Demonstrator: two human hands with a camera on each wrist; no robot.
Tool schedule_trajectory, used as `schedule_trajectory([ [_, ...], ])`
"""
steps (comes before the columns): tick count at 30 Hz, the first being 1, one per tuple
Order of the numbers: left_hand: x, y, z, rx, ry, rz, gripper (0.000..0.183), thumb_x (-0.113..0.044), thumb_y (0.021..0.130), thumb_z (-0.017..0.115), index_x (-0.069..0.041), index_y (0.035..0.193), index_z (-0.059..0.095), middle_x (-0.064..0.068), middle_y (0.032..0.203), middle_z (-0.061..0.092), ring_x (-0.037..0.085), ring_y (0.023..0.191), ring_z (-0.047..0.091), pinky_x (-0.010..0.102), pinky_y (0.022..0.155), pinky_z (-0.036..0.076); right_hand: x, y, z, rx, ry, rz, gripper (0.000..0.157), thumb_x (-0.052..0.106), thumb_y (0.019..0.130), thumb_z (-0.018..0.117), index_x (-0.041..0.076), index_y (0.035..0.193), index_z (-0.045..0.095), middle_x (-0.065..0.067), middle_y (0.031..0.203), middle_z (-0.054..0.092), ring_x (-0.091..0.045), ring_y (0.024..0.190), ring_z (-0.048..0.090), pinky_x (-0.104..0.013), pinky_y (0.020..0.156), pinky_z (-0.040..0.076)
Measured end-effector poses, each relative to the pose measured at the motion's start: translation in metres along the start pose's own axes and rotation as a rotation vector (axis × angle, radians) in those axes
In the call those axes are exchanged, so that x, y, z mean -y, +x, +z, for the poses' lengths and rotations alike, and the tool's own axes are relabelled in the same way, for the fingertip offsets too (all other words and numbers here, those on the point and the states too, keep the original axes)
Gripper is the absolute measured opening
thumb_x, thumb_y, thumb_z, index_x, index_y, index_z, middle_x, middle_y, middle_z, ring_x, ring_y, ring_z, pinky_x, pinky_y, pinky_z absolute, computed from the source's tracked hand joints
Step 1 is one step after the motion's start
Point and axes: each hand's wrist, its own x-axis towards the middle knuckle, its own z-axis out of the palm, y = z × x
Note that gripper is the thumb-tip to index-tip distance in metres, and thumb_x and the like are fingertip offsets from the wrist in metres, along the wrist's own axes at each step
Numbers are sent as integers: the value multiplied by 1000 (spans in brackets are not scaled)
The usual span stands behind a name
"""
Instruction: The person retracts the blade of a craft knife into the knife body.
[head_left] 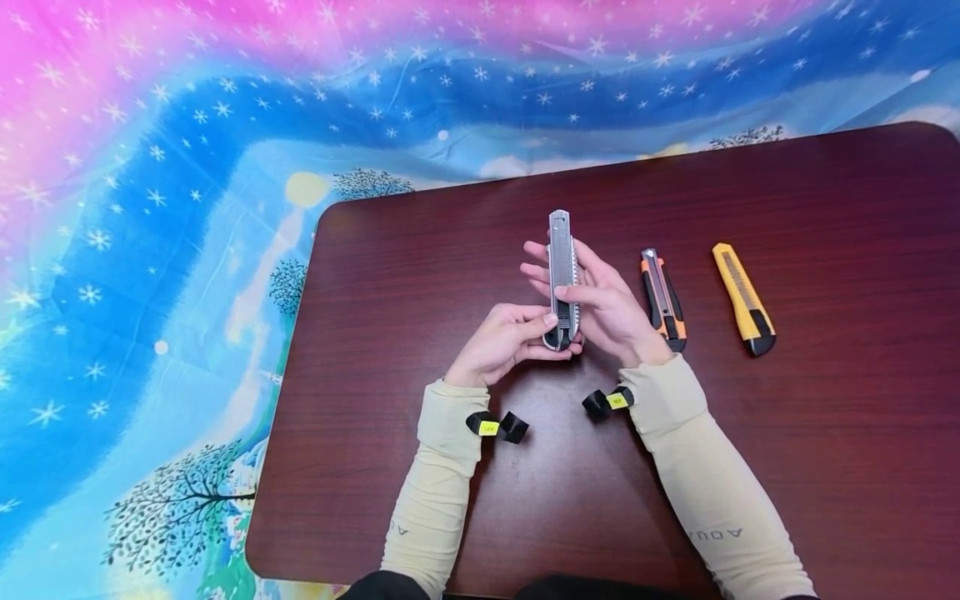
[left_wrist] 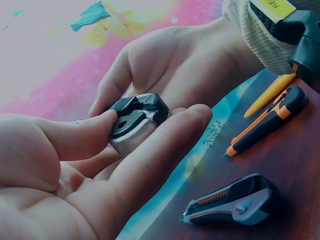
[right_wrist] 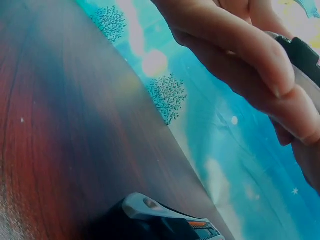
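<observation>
A silver box cutter (head_left: 561,258) with a black butt end stands nearly upright in the head view, held between both hands above the table. My left hand (head_left: 510,337) pinches its lower end, thumb on the black slider area and fingers beneath. Across the middle of its body lies the thumb of my right hand (head_left: 603,304), with the other fingers extended behind it. The left wrist view shows the black end of this box cutter (left_wrist: 135,122) close up, between the left thumb and fingers. Its front end is hidden there.
On the dark red table (head_left: 840,417), an orange-and-black box cutter (head_left: 663,292) lies beside the right wrist, and a yellow one (head_left: 742,296) farther right. A grey-and-black box cutter (left_wrist: 230,200) also lies there, hidden in the head view. A patterned cloth (head_left: 225,167) surrounds the table.
</observation>
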Motion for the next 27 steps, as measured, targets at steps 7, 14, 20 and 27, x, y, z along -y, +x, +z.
schedule_trajectory([
  [7,-2,-1,-1,7,7,-1,32,2,99,46,22,123,50,16,95,69,23,86,71,44,90,56,2,-1,2,41,-10,-2,76,-23,87,37,12,153,22,-16,154,35,-27,132,49,-38,115,36],
  [14,-3,-2,-1,7,6,-7,32,2,99,45,23,124,49,15,95,69,23,85,71,45,90,56,4,-2,1,78,-25,17,77,-22,88,34,15,154,20,-16,158,28,-27,135,47,-37,117,35],
  [20,-3,-2,-1,8,11,-4,32,2,99,45,23,124,49,16,96,69,24,85,71,44,90,56,4,-3,0,99,-35,38,78,-21,89,33,18,155,19,-14,159,27,-26,136,46,-38,118,33],
  [27,-3,-3,-1,10,22,7,32,2,99,44,23,123,49,24,102,68,24,85,71,45,90,56,6,-3,1,112,-47,45,79,-21,90,33,21,155,17,-13,160,24,-26,134,47,-42,119,31],
])
